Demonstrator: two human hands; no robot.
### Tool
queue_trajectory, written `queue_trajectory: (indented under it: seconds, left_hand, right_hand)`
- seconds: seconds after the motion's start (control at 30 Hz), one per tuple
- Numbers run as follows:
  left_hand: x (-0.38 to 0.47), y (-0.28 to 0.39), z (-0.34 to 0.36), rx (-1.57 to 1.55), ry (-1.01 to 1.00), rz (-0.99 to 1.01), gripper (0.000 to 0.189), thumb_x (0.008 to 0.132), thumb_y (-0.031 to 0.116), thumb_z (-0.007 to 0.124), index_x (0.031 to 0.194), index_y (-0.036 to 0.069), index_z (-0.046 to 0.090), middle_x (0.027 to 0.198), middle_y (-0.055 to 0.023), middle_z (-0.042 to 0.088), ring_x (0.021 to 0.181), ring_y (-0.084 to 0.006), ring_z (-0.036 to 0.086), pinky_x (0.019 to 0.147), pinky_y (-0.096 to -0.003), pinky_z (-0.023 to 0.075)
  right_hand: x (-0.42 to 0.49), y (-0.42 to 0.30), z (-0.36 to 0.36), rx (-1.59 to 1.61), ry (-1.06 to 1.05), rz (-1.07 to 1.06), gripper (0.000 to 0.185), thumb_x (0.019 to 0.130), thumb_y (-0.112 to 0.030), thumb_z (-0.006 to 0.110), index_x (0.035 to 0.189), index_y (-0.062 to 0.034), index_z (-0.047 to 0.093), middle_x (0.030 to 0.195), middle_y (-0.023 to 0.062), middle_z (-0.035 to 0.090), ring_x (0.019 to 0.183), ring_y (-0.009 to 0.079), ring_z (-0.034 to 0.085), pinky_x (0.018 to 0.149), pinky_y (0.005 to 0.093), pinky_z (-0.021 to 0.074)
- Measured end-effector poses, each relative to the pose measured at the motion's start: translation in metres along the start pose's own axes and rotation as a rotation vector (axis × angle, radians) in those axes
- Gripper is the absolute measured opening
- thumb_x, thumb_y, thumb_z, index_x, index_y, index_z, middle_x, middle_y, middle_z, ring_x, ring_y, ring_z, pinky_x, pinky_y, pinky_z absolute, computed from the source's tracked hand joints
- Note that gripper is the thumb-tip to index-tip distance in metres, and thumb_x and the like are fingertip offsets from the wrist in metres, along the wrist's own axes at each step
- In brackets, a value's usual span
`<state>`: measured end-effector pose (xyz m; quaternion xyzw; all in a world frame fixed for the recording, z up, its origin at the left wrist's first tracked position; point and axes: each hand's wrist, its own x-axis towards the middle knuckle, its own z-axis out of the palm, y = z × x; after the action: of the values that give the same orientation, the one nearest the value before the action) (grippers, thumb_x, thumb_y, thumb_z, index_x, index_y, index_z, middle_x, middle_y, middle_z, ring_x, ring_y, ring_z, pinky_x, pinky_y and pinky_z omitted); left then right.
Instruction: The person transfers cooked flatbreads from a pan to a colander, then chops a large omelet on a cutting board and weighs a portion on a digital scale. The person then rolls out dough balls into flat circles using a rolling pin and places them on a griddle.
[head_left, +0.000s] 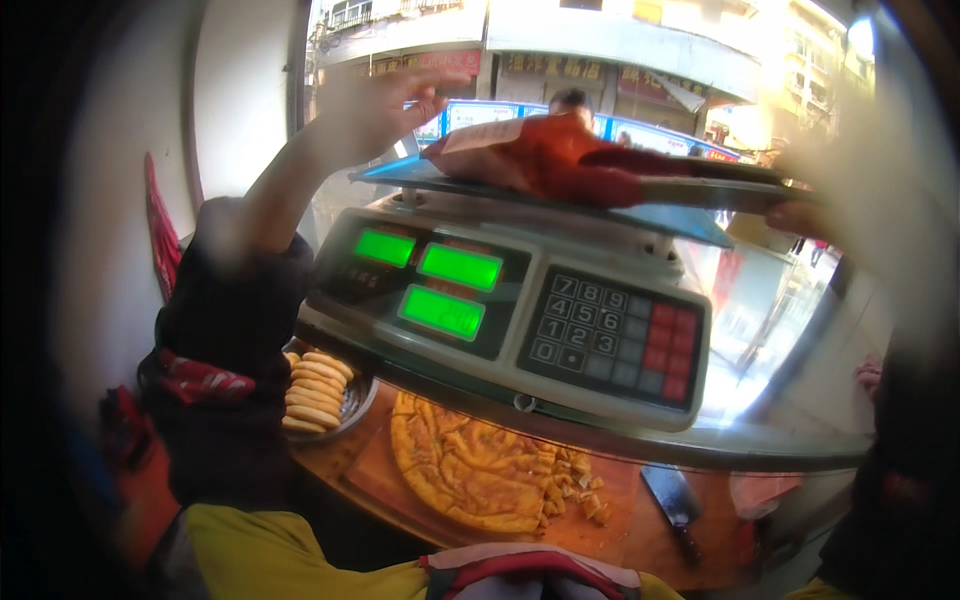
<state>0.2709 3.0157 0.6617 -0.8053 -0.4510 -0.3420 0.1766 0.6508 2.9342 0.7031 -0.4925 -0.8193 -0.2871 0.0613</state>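
Note:
A digital weighing scale (510, 315) with a keypad and green displays stands before me. On its blue-edged pan (405, 174) lies a paper bag (480, 154) beside a blurred red-orange bag or wrapping (559, 157). My left hand (394, 105) is raised by the pan's left end, blurred, with nothing seen in it. My right hand (802, 202) grips the handles of a pair of tongs (712, 189), whose red-tinted far end is at the red-orange wrapping. Whether the tongs hold the wrapping is not clear.
Below the scale's glass shelf (750, 446), a large flatbread (472, 472), partly cut into pieces, lies on a board (371, 465). A cleaver (670, 495) lies to its right. A metal bowl (364, 405) of round flatbreads (315, 394) is at left. A person (571, 101) stands outside.

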Motion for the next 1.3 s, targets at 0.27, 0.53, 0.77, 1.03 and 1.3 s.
queue_trajectory:
  seconds: [0.27, 0.53, 0.77, 1.03, 1.3]
  left_hand:
    - [0.013, 0.001, 0.011, 0.014, -0.36, -0.099, 0.034, 0.091, 0.007, 0.043, 0.124, -0.001, 0.052, 0.118, -0.0175, 0.056, 0.103, -0.0255, 0.057, 0.092, -0.0313, 0.0446]
    - [0.009, -0.008, 0.009, -0.139, -0.379, -0.061, 0.036, 0.09, 0.006, 0.042, 0.124, -0.002, 0.05, 0.11, -0.0163, 0.059, 0.1, -0.023, 0.058, 0.091, -0.0305, 0.0441]
    - [0.0, -0.032, 0.009, 0.036, -0.179, -0.013, 0.037, 0.092, 0.009, 0.041, 0.127, 0.0, 0.049, 0.115, -0.0157, 0.058, 0.109, -0.0241, 0.054, 0.095, -0.0313, 0.0418]
    - [-0.065, -0.073, -0.023, -0.27, 0.043, -0.175, 0.037, 0.092, 0.009, 0.04, 0.127, 0.002, 0.05, 0.117, -0.0135, 0.059, 0.112, -0.0195, 0.052, 0.099, -0.0303, 0.037]
    - [-0.148, -0.101, -0.007, -0.26, 0.093, -0.514, 0.038, 0.092, 0.015, 0.041, 0.126, 0.003, 0.051, 0.117, -0.0093, 0.059, 0.112, -0.0172, 0.051, 0.098, -0.0327, 0.034]
  right_hand:
    - [0.02, -0.032, -0.016, -0.053, -0.16, 0.017, 0.034, 0.084, -0.032, 0.063, 0.088, 0.0015, 0.067, 0.063, 0.0108, 0.059, 0.049, 0.0175, 0.052, 0.052, 0.0323, 0.0417]
    - [0.034, -0.021, 0.03, 0.039, 0.456, -0.272, 0.031, 0.086, -0.031, 0.061, 0.091, -0.0001, 0.064, 0.063, 0.0103, 0.06, 0.051, 0.017, 0.053, 0.052, 0.0306, 0.0423]
    - [0.032, -0.014, 0.027, 0.147, 0.16, -0.077, 0.033, 0.086, -0.034, 0.06, 0.092, -0.001, 0.063, 0.064, 0.0096, 0.06, 0.051, 0.015, 0.053, 0.052, 0.0302, 0.0424]
    - [0.029, 0.014, 0.027, 0.377, 0.085, -0.116, 0.026, 0.089, -0.026, 0.057, 0.104, -0.0055, 0.062, 0.06, 0.0028, 0.054, 0.049, 0.0098, 0.048, 0.045, 0.0248, 0.0372]
    - [-0.009, 0.043, 0.03, 0.656, -0.03, 0.061, 0.025, 0.091, -0.014, 0.054, 0.111, -0.0001, 0.06, 0.057, -0.0025, 0.049, 0.046, 0.0017, 0.042, 0.04, 0.0172, 0.0295]
